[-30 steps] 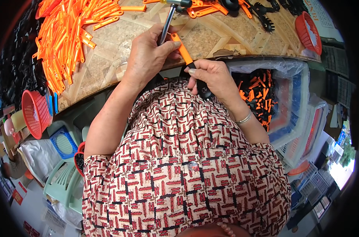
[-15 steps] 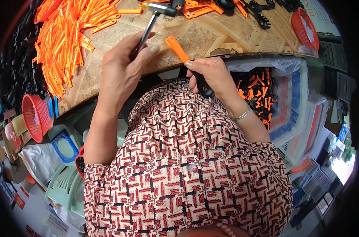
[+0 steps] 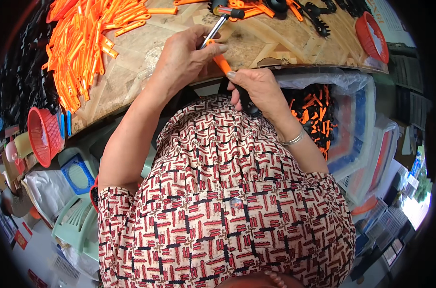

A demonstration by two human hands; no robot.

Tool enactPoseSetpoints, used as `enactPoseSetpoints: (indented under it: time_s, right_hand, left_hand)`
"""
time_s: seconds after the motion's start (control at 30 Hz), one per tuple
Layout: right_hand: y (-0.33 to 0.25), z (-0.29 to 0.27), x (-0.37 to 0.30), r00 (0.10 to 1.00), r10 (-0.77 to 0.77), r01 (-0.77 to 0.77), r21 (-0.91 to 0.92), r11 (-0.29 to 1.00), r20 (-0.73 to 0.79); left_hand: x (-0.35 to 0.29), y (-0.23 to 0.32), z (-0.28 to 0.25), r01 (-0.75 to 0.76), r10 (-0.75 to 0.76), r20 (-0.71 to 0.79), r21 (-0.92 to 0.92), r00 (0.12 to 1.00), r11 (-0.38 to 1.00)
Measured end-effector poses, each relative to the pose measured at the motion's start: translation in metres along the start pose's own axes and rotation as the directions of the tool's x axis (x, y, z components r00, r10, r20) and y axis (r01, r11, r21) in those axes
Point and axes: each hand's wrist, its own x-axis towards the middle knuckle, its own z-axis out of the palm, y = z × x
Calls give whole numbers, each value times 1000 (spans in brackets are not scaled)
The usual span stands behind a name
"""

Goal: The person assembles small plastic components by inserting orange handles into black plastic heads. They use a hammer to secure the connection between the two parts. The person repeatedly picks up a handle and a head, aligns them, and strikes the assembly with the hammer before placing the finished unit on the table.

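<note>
My left hand (image 3: 182, 60) is closed around the shaft of a small hammer (image 3: 223, 18), whose dark head sits above the tabletop. Its thumb reaches over the upper end of an orange handle (image 3: 222, 62); whether it touches cannot be told. My right hand (image 3: 260, 89) grips a black kitchen utensil (image 3: 248, 104) at the point where that orange handle joins it, near the table edge. The utensil's black end hangs below my fingers, in front of my patterned shirt, and its exact shape is partly hidden.
Orange handles (image 3: 81, 53) lie heaped at the table's left. Black utensil heads (image 3: 319, 24) are at the far right, near a red basket (image 3: 371, 38). Another red basket (image 3: 44, 137) hangs at the left edge. A plastic-lined crate (image 3: 359, 120) of orange-and-black pieces stands right, below the table.
My left hand has moved right with the hammer, and its thumb is now over the orange handle's end. My right hand has stayed almost in place, still holding the utensil.
</note>
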Motion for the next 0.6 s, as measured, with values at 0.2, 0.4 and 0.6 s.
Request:
enactPoseSetpoints:
  time_s: [0.2,0.4,0.6]
  right_hand:
    - [0,-5,0,994,46,-62,171,983,100]
    - [-1,-3,0,990,110,-130,272,953,86]
    - [0,3,1,998,56,-53,117,992,-20]
  left_hand:
    - [4,-5,-3,6,-7,42,37,999,999]
    - [3,-17,6,-35,34,-25,-35,999,999]
    - [1,-22,13,-123,146,-129,172,981,977]
